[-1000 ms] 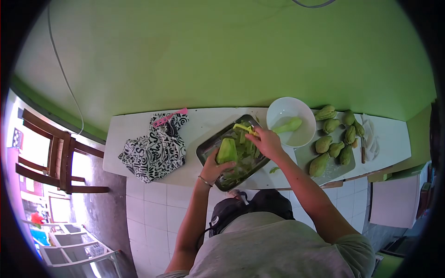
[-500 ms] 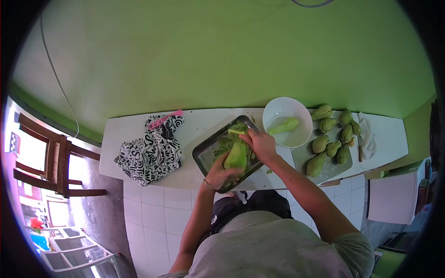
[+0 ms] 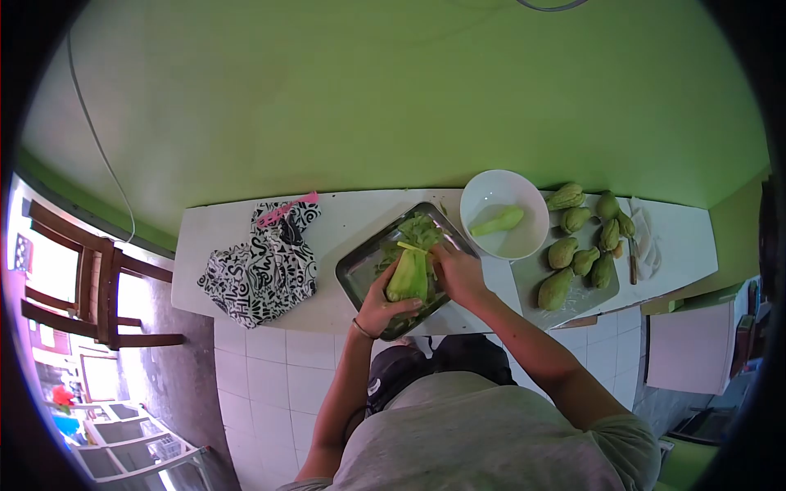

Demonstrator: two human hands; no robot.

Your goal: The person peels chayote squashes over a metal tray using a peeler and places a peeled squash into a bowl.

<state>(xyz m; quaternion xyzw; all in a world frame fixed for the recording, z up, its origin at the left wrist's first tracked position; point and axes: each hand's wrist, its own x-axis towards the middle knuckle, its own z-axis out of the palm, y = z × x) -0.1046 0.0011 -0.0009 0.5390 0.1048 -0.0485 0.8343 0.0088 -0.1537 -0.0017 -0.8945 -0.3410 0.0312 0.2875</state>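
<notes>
My left hand (image 3: 383, 308) is wrapped round a pale green, partly peeled chayote (image 3: 408, 278) above a metal tray (image 3: 350, 277). My right hand (image 3: 457, 272) is closed at the chayote's right side, gripping what looks like a yellow peeler (image 3: 412, 246). The peeler's yellow bar lies across the narrow upper end of the chayote; its handle is hidden in my fingers. Green peelings (image 3: 420, 230) are heaped in the tray under and beyond my hands.
Right of the tray stands a white bowl (image 3: 528, 237) holding a peeled chayote (image 3: 498, 221). Farther right, several unpeeled chayotes (image 3: 557, 289) lie on a board, with a knife (image 3: 633, 262) and a white cloth (image 3: 647, 241) beside them. A black-and-white patterned bag (image 3: 262, 278) lies left.
The chayote has tilted and shifted slightly left and down in my left hand. My right hand has moved down along its side, and the yellow bar now lies across its upper end.
</notes>
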